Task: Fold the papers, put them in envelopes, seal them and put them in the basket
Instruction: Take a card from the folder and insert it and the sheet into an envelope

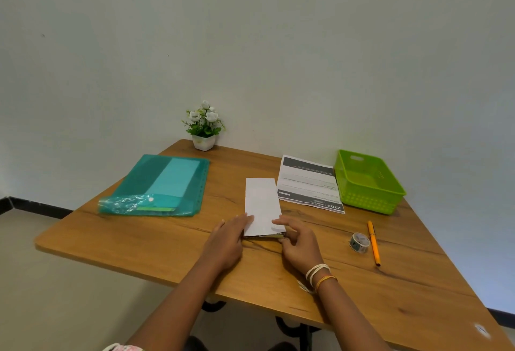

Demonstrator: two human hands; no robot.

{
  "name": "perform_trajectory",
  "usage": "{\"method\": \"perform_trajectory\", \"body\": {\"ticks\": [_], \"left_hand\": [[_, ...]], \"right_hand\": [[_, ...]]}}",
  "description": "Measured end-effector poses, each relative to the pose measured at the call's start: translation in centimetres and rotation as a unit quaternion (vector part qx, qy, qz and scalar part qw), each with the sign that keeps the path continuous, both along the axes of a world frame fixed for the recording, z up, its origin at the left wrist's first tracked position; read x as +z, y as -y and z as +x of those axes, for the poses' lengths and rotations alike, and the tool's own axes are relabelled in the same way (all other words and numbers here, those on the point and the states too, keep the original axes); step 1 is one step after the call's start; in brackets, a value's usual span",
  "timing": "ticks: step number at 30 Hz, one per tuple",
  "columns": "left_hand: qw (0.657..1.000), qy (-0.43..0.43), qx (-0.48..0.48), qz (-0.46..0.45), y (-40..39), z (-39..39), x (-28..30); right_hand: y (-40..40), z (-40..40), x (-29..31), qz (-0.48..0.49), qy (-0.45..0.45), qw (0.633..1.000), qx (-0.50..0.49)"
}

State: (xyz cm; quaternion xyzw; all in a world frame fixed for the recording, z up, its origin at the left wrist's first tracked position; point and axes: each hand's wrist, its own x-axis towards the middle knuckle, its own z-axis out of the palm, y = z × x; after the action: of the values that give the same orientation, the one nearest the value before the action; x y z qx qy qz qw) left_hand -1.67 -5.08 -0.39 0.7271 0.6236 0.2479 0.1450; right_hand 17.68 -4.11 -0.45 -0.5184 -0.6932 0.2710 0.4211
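Seen from above, one wooden table (167, 242) carries one folded paper (262, 205), one flat printed sheet (309, 183), one green basket (367, 183), one teal folder (164, 183), one tape roll (359, 242), one orange pen (373, 242) and one potted plant (204, 127).

The folded paper lies as a narrow white strip at the middle of the table, running from near to far, its near end between the two hands. The left hand (227, 242) lies at the strip's near left corner, fingers straight and held together, their tips resting on the paper's edge. The right hand (299, 242) sits at the near right corner, its fingers loosely curled; the forefinger reaches onto the top of the strip while the thumb meets the near edge, where the layers show slightly apart. Whether that amounts to a firm pinch cannot be told.

Just right of the strip lies the printed sheet, with the basket beyond it at the far right. Tape and pen lie side by side, right of the hands. The folder sits far left, the plant against the wall.
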Motion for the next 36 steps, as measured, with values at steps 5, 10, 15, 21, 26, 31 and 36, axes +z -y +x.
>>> {"method": "perform_trajectory", "body": {"ticks": [5, 10, 15, 21, 26, 31, 36], "left_hand": [[0.999, 0.035, -0.017, -0.001, -0.2, -0.4, 0.0], [0.998, 0.063, -0.016, -0.005, -0.6, -0.6, -0.2], [0.997, 0.077, -0.017, -0.023, -0.7, -0.8, -0.3], [0.998, 0.059, -0.008, -0.032, -0.8, -0.7, -0.5], [0.998, 0.050, -0.012, -0.019, -0.9, -0.6, -0.6], [0.999, 0.046, -0.003, -0.008, -0.6, -0.4, -0.3], [0.999, 0.038, -0.009, 0.011, -0.5, -0.4, -0.3]], "right_hand": [[-0.4, 0.6, 1.1, -0.085, -0.166, 0.983, 0.006], [-0.2, 0.8, 1.5, -0.088, -0.152, 0.984, 0.040], [0.3, 0.7, 2.1, -0.088, -0.156, 0.982, 0.064], [0.0, 0.2, 0.5, -0.052, -0.021, 0.998, 0.027], [0.1, -0.4, -0.8, 0.039, 0.076, 0.996, -0.038], [-0.2, -0.6, -0.7, 0.028, 0.120, 0.991, -0.057], [-0.2, -0.8, -0.7, 0.031, 0.136, 0.987, -0.079]]}}
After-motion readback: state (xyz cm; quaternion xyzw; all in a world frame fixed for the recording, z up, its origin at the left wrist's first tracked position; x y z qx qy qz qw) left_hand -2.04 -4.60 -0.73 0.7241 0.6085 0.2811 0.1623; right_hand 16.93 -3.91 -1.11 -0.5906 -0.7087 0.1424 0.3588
